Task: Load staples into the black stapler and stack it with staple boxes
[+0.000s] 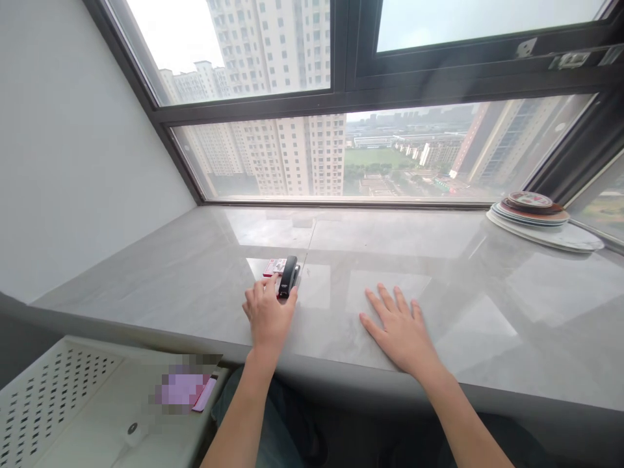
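Near the sill [331,325] edge, the left hand [267,312] straddled one stapler [288,276], clamping unclear. Sill stretched on to the right hand [402,333], fingers spread.

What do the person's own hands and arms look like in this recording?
The left hand and right hand are ungloved, with no rings visible. The left forearm and right forearm are bare: no sleeves, watch or bracelet show.
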{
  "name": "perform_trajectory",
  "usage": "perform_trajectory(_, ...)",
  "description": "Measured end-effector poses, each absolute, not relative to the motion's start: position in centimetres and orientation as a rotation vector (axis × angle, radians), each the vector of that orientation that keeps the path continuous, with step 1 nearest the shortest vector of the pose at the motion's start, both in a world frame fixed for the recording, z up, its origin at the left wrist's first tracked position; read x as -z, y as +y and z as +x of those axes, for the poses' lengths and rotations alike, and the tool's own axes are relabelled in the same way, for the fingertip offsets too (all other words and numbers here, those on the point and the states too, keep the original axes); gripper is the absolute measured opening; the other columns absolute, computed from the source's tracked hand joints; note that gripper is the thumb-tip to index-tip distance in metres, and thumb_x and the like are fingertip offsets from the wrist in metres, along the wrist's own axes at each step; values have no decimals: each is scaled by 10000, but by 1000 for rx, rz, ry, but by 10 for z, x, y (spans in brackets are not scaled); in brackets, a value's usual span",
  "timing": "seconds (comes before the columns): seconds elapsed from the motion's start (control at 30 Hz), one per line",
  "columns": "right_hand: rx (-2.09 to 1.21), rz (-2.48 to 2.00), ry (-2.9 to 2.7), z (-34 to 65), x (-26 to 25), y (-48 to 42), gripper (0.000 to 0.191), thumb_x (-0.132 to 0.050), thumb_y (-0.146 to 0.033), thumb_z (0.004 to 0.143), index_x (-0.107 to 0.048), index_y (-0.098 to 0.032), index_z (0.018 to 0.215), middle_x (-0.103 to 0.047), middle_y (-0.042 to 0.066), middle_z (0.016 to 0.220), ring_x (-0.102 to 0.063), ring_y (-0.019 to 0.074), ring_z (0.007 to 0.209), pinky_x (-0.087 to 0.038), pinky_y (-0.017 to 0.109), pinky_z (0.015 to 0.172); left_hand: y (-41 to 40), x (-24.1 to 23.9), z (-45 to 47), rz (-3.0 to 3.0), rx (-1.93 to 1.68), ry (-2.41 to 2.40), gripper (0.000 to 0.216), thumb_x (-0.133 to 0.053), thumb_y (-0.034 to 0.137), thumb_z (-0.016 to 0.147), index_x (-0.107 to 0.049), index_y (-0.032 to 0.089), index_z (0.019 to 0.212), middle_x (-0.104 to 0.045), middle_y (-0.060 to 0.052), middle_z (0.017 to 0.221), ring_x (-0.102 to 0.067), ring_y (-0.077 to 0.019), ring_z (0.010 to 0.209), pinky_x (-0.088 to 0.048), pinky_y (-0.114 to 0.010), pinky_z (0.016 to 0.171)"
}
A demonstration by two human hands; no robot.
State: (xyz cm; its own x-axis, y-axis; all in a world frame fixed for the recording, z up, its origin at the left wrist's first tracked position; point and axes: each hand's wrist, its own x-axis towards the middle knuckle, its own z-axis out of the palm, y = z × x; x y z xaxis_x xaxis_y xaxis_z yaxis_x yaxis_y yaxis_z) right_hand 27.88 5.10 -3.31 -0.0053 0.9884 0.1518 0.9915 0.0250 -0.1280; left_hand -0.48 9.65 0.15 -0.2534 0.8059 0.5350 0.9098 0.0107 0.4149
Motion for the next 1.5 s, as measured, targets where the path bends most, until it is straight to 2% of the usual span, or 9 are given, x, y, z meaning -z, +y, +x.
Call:
perform_trajectory(0.2, -7, -2066, -2093, 278, 30, 50, 683, -272, -665, 1019, -306, -376, 1638, -201, -10, 1726, -106, 378, 1589, -142, 670, 1232, 113, -7, -4, -1944, 923, -2146, 223, -652, 467, 910, -717, 264, 976, -733, -84, 1011, -553, -362, 1082, -441, -517, 931)
perform_trajectory(0.37, -20, -2060, -2080, 277, 27, 49, 691, -299, -662, 1014, -321, -359, 1634, -218, -12, 1721, -119, 371, 1588, -154, 657, 1238, 93, -3, 23, -2116, 920, -2063, 298, -643, 515, 931, -708, 253, 1056, -711, -93, 1024, -581, -341, 1085, -454, -496, 946)
perform_trajectory(0.53, -11, -2046, -2070, 279, 28, 49, 707, -302, -657, 1013, -315, -329, 1639, -245, -7, 1713, -136, 360, 1587, -157, 639, 1248, 88, 3, 24, -2344, 959, -1863, 177, -542, 295, 1004, -675, 288, 1121, -672, -59, 1123, -600, -273, 1103, -454, -455, 1024)
perform_trajectory(0.67, -2, -2038, -2070, 279, 30, 49, 708, -312, -654, 1012, -323, -320, 1637, -250, -10, 1710, -144, 360, 1586, -153, 633, 1251, 105, 4, 18, -2376, 939, -1833, 239, -511, 197, 985, -649, 234, 1178, -649, -92, 1195, -584, -271, 1179, -466, -421, 1047)
perform_trajectory(0.77, 2, -2031, -2063, 279, 30, 49, 701, -325, -645, 1012, -340, -316, 1631, -255, -16, 1708, -152, 360, 1584, -153, 626, 1254, 113, 6, 21, -2417, 846, -1755, 338, -483, 214, 997, -614, 221, 1309, -615, -109, 1322, -541, -283, 1266, -435, -440, 1099)
perform_trajectory(1.0, -51, -1925, -1952, 277, 26, 50, 676, -391, -569, 1022, -331, -285, 1633, -359, 13, 1668, -174, 323, 1586, -176, 611, 1261, 105, 5, 31, -2511, 726, -1621, 406, -452, 289, 1023, -583, 258, 1406, -581, -89, 1420, -478, -297, 1352, -315, -498, 1213)
perform_trajectory(1.2, -287, -1474, -1924, 241, -11, 97, 582, -453, -438, 1036, -432, -248, 1586, -479, 48, 1597, -355, 247, 1527, -329, 432, 1237, 96, 5, 58, -2552, 750, -1563, 366, -434, 311, 1046, -600, 256, 1368, -577, -83, 1413, -463, -297, 1369, -203, -568, 1266)
perform_trajectory(1.37, -597, -1341, -2018, 220, -32, 150, 481, -587, -391, 976, -621, -248, 1434, -664, 83, 1405, -605, 283, 1305, -476, 402, 1083, 85, 0, 73, -2684, 818, -1489, 309, -397, 272, 1064, -676, 250, 1197, -619, -79, 1305, -533, -279, 1265, -323, -534, 1204)
perform_trajectory(1.5, -710, -1286, -2050, 230, -30, 157, 332, -654, -387, 933, -731, -260, 1231, -769, 40, 1133, -701, 237, 1028, -529, 351, 919, 85, -5, 58, -2795, 873, -1446, 272, -454, 243, 1040, -663, 286, 1208, -646, -58, 1227, -580, -257, 1164, -452, -472, 1079)
